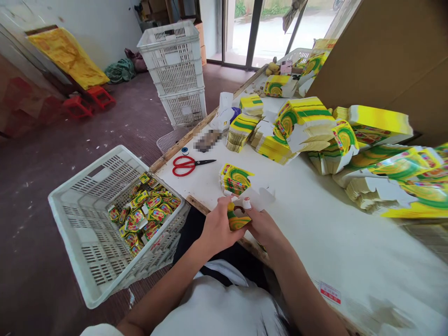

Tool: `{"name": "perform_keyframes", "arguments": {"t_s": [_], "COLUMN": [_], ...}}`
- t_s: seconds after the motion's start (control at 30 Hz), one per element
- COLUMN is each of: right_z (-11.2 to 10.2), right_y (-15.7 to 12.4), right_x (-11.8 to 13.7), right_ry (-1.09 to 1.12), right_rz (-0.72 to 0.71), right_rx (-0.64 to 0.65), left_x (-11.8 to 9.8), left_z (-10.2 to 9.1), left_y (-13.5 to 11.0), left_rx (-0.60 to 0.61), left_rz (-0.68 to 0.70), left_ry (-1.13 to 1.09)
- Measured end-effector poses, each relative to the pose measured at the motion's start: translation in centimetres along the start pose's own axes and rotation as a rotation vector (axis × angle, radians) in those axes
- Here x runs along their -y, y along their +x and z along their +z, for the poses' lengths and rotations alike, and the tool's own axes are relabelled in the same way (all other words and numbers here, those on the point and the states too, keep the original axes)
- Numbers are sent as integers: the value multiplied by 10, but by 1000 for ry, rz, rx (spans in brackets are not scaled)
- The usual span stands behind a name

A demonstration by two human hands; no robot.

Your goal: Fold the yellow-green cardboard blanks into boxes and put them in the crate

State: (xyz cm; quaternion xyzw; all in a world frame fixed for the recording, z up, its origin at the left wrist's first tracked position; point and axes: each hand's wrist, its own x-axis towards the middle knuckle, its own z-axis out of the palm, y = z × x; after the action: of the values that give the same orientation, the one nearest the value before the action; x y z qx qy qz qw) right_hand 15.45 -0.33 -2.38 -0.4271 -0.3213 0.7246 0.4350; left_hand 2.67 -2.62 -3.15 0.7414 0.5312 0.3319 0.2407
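Between my two hands, at the table's near edge, is a small yellow and green carton (238, 221) with its upper end open. My left hand (217, 225) is closed around its left side. My right hand (263, 225) grips the right side, its thumb, with a white covering on the tip, up by the open end. Just beyond my fingers a short stack of flat printed cartons (236, 178) lies on the white table (290, 198). What is inside the held carton I cannot make out.
Left of the table stands a white crate (101, 175) with many folded cartons (150, 207) in it. Red-handled scissors (185, 165) lie near the table's left edge. Bundles of flat cartons (301, 121) line the far and right side. Stacked white crates (175, 70) stand behind.
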Motion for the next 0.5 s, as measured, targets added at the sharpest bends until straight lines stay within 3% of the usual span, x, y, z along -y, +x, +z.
{"name": "perform_keyframes", "arguments": {"t_s": [0.23,0.5], "right_z": [-1,-3], "right_y": [4,-7], "right_x": [-13,-5], "right_ry": [-65,-617], "right_rz": [-140,-555], "right_rx": [-68,106], "left_x": [0,0], "left_z": [-8,-4], "left_y": [5,5], "left_rx": [65,105], "left_rz": [86,-202], "left_ry": [-4,-79]}}
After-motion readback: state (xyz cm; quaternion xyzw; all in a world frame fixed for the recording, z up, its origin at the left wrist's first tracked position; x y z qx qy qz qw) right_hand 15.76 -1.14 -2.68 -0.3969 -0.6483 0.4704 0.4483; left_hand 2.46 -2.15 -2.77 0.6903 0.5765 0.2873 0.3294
